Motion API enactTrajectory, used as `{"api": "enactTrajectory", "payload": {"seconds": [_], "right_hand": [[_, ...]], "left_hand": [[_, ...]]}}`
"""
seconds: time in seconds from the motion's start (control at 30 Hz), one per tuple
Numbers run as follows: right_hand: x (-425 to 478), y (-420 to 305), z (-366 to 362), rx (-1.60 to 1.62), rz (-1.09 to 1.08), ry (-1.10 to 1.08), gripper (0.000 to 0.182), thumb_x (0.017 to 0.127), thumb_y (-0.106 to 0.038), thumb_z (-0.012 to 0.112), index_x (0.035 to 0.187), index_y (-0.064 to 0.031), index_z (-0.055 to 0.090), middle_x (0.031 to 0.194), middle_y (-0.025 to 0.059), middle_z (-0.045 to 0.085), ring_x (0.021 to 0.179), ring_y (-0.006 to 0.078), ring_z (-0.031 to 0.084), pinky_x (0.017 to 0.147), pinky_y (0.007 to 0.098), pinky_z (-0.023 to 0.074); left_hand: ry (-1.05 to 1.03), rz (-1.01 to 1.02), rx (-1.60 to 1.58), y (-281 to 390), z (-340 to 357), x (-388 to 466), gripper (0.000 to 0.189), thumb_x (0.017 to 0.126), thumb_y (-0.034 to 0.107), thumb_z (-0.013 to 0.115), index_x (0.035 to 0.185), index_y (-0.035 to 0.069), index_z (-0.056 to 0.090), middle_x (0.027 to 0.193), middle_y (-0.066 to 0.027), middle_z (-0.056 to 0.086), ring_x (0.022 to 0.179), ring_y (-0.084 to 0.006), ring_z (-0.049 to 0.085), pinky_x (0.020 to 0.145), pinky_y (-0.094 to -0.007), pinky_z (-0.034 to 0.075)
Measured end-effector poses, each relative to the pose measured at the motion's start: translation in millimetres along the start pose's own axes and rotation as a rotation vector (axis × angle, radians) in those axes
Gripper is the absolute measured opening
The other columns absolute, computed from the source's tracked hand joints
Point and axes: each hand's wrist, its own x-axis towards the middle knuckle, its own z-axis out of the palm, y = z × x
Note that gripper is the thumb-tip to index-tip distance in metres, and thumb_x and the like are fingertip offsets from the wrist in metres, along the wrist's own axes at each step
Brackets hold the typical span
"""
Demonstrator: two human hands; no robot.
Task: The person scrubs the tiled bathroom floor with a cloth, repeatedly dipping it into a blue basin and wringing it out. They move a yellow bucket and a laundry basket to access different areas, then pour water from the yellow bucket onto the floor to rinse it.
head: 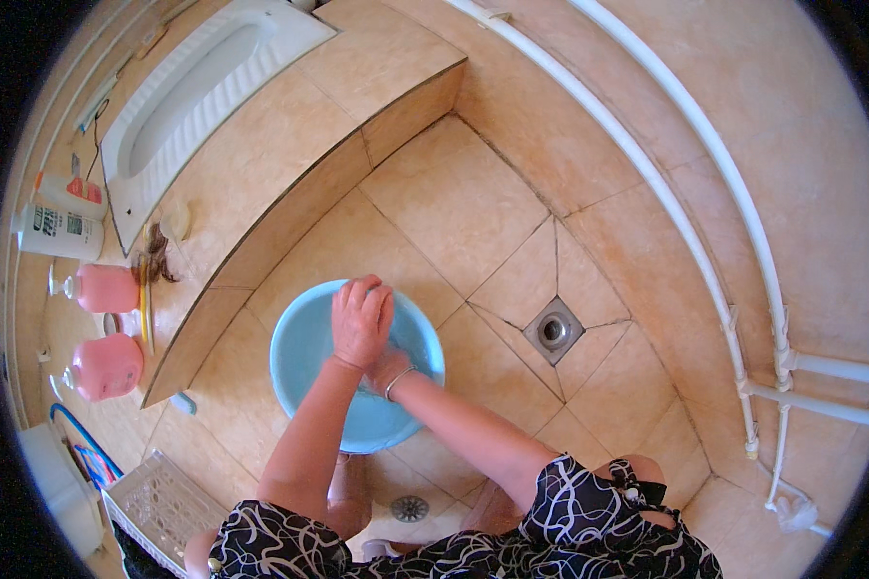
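A round light-blue plastic basin [286, 362] stands on the tiled floor in front of me, with what looks like water in it. My left hand [362, 322] is over the far part of the basin, fingers bent near the rim. Just below it and to the right, my right hand [389, 369] is low inside the basin, a bracelet at its wrist. The two hands meet or overlap. Whether either one holds anything is hidden by the fingers and the blur.
A raised tiled step with a squat toilet [195, 94] lies at upper left. Pink pump bottles [108, 288] and a white bottle [61, 231] line the left. A floor drain [553, 330] is right of the basin, white pipes [623, 130] beyond. A plastic basket [163, 503] stands lower left.
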Motion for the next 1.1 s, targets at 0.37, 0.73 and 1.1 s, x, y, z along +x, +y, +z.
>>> {"api": "enactTrajectory", "payload": {"seconds": [0.37, 0.73, 1.1], "right_hand": [[-24.9, 146.7, -127.5, 0.123, 0.045, 0.95, 0.022, 0.074, -0.024, 0.056, 0.086, -0.0057, 0.06, 0.114, 0.0124, 0.044, 0.102, 0.0309, 0.041, 0.087, 0.0366, 0.0343], [83.3, 152.7, -145.3, -0.433, 0.329, 0.96, 0.055, 0.079, -0.041, 0.041, 0.122, -0.0066, 0.036, 0.13, 0.0162, 0.029, 0.123, 0.0325, 0.018, 0.099, 0.0465, 0.013], [184.2, 115.3, -202.7, -0.523, -0.046, 0.828, 0.048, 0.075, -0.047, 0.046, 0.103, -0.0088, 0.052, 0.124, 0.0088, 0.038, 0.118, 0.0278, 0.026, 0.094, 0.0482, 0.0189]], "left_hand": [[-0.709, 0.004, 0.083, 36.5, 51.0, 31.2, 0.034, 0.076, 0.011, 0.046, 0.108, 0.002, 0.047, 0.113, -0.0147, 0.048, 0.106, -0.0293, 0.044, 0.09, -0.0436, 0.032], [-1.065, -0.312, 0.579, -9.9, 108.5, 55.1, 0.087, 0.068, 0.042, 0.056, 0.133, 0.01, 0.01, 0.139, -0.0112, -0.001, 0.123, -0.043, 0.007, 0.094, -0.0551, 0.018], [-1.126, -0.359, 0.534, 3.0, 116.0, 66.6, 0.075, 0.075, 0.03, 0.047, 0.134, 0.011, 0.004, 0.14, -0.0101, -0.003, 0.123, -0.0447, 0.004, 0.091, -0.0582, 0.021]]}}
